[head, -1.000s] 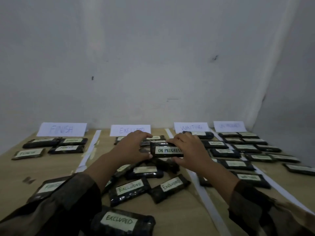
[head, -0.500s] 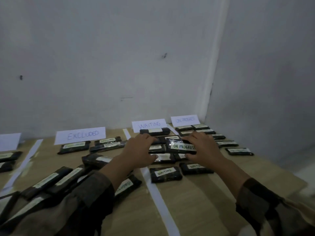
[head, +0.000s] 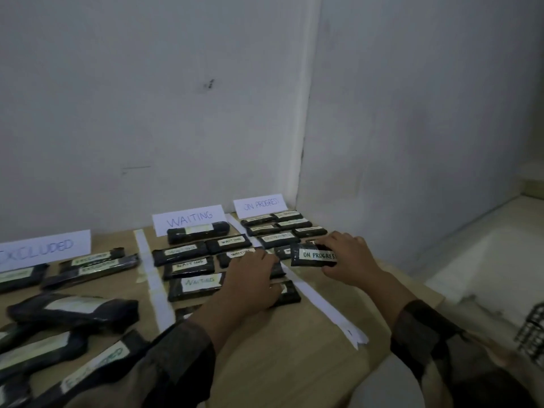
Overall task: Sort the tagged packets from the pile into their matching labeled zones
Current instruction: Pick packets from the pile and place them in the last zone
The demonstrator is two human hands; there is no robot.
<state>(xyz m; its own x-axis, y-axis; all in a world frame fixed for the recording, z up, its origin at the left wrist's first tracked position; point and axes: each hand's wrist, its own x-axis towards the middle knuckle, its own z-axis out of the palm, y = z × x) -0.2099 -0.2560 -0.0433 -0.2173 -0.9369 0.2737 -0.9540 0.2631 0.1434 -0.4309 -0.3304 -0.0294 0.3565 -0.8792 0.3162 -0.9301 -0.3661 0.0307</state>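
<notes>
Table (head: 294, 357): packet (head: 313, 255) seemingly farther right.

Wood table (head: 288, 357) w/ black packets (head: 194, 285), white strips (head: 154, 285), zone cards (head: 188, 219).

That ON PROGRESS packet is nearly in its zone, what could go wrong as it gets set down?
1. The right hand holds the ON PROGRESS packet over a crowded zone; it may land on a neighbouring packet.
2. The left hand rests across WAITING packets near the white divider strip and could nudge them over it.
</notes>
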